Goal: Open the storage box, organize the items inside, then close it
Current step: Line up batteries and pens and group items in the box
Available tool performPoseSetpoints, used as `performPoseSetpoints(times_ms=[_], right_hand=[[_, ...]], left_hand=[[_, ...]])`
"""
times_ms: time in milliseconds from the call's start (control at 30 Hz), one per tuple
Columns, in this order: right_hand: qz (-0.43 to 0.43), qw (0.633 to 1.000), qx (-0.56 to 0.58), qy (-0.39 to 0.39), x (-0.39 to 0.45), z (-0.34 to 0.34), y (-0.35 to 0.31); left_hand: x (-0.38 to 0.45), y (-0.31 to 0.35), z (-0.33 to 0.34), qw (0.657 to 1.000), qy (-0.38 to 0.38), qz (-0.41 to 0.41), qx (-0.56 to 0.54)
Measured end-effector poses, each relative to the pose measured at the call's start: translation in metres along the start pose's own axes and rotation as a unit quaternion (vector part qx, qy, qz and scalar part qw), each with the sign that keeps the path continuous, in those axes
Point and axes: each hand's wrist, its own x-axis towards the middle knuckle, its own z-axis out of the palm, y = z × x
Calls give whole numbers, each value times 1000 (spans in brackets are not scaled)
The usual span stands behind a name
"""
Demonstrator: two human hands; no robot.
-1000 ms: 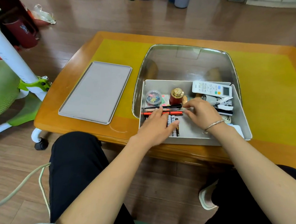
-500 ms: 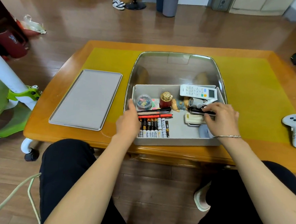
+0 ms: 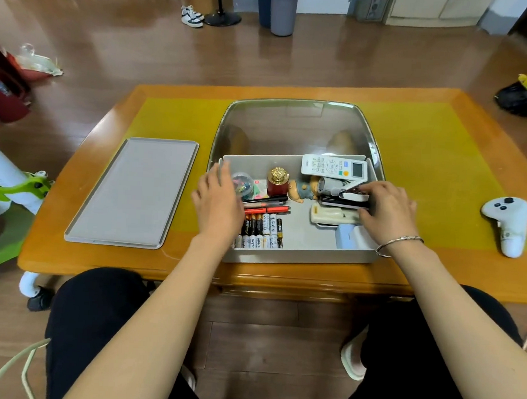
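Observation:
The grey storage box (image 3: 299, 256) stands open on the table in front of me. Its flat grey lid (image 3: 134, 192) lies to the left. Inside are a row of batteries (image 3: 262, 231), pens (image 3: 266, 204), a red jar with a gold top (image 3: 278, 181), a tub of clips (image 3: 245, 184), a small doll (image 3: 301, 189), a white remote (image 3: 334, 166), a stapler (image 3: 352, 194) and a white case (image 3: 331, 216). My left hand (image 3: 218, 200) rests with straight fingers over the box's left wall. My right hand (image 3: 387, 209) grips the right end of the stapler and the black item under it.
A clear glass tray (image 3: 296, 124) lies behind and under the box on the yellow mat (image 3: 425, 177). A white game controller (image 3: 508, 221) lies at the table's right. The table's front edge is close to my knees. A green-and-white chair stands at the left.
My left hand left the batteries and moved to the box's left wall. My right hand went from the pens to the stapler on the right. The view tilted up.

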Motion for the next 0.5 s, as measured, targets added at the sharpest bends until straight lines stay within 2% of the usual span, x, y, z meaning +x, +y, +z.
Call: performPoseSetpoints(times_ms=[33,133,200,300,367,500], right_hand=[[-4,1000,-3,0,1,1,1],[-14,1000,-6,0,4,4,3],[-16,1000,-7,1,6,6,4],[-11,1000,-20,-6,8,14,3],[-9,999,-32,-7,8,19,4],[-11,999,-43,8,9,25,5]], left_hand=[[6,10,1,999,5,36,-13],[26,48,10,989,-40,136,-53],[37,72,19,981,-72,162,-77],[51,96,32,984,-125,110,-68],[60,104,37,989,-132,59,-45],[70,115,43,991,-106,81,-18]])
